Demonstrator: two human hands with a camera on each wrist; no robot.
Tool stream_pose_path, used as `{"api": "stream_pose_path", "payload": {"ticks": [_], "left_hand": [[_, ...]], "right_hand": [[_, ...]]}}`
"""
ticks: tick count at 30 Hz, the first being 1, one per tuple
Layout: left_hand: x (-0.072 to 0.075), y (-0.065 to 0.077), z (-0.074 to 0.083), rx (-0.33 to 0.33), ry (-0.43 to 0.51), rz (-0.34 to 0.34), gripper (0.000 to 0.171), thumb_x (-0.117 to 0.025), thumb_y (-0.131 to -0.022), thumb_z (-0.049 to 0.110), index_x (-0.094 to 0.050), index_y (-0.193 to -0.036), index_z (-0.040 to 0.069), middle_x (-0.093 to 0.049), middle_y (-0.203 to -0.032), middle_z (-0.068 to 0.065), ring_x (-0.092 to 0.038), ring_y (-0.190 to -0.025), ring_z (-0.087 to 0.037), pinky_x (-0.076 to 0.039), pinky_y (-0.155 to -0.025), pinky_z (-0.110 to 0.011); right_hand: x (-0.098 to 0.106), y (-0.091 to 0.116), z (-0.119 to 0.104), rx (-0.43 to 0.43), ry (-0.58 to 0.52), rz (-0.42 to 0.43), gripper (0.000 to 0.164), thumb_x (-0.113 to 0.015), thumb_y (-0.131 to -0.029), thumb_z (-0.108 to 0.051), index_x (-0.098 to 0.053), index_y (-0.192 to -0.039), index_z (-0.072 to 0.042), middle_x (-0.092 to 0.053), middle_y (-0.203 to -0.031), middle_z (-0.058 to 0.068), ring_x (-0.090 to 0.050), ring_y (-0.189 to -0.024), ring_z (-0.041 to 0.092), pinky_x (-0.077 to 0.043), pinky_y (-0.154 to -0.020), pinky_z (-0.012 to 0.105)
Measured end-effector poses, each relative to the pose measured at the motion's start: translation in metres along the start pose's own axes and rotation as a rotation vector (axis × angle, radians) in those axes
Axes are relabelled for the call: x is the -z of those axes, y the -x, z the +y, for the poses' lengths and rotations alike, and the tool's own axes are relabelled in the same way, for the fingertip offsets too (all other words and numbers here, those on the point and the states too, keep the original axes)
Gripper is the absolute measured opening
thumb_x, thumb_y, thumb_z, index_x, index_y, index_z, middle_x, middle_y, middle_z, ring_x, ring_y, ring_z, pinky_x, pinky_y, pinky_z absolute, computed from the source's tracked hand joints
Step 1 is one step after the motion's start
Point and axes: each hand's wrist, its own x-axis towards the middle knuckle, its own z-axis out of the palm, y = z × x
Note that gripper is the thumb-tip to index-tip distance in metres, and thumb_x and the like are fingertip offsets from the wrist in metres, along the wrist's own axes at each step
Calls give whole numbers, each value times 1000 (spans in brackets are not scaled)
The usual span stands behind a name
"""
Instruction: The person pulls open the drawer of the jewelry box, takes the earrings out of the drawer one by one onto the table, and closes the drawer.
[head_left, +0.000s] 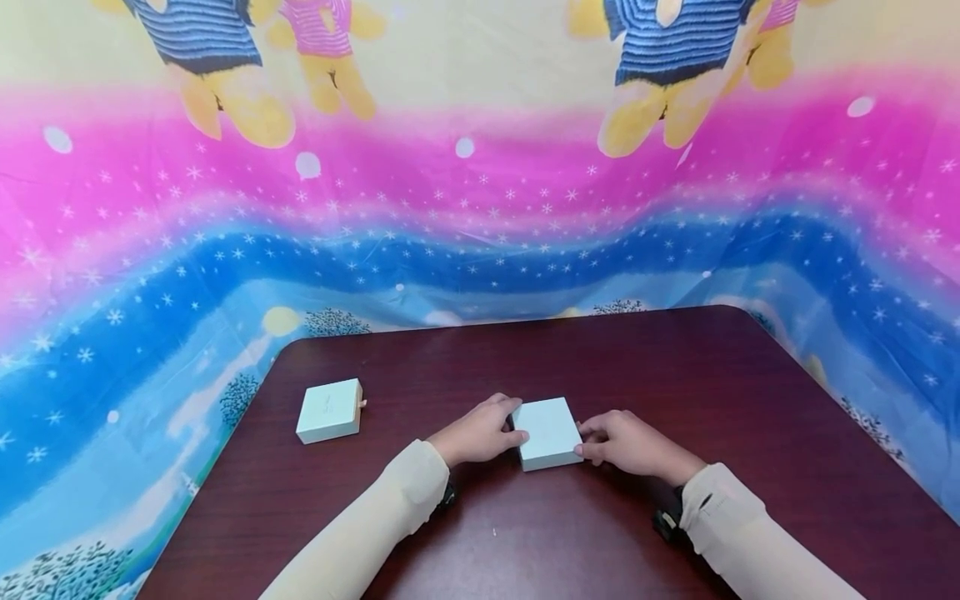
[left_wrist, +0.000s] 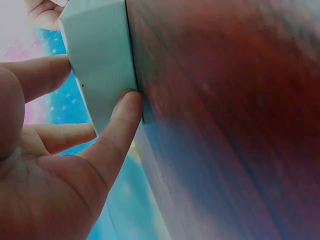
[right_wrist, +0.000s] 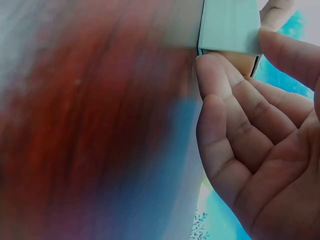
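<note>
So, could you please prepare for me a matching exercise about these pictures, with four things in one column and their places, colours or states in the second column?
Things:
1. plain-topped box
2. lettered box
3. table
4. cloth backdrop

Places, colours, states:
A. lying untouched toward the person's left
B. pink and blue in large parts, with white snowflakes
C. between the left hand and the right hand, touched by both
D. dark reddish brown

Right pairs: 1-C, 2-A, 3-D, 4-B
</note>
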Motion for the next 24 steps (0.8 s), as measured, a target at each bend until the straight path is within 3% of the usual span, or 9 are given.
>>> {"api": "stream_pose_path", "payload": {"ticks": [24], "left_hand": [[-12,-3,23,-52,-9,-28,64,-61,-97,38,-42,-146,2,-50,-134,-8,-50,-117,-12,-44,-94,-29]], "right_hand": [[8,28,12,-44,-33,-17,40,-68,-92,-30,-66,-118,1,-69,-84,-4,-63,-70,17,-50,-58,32]]}}
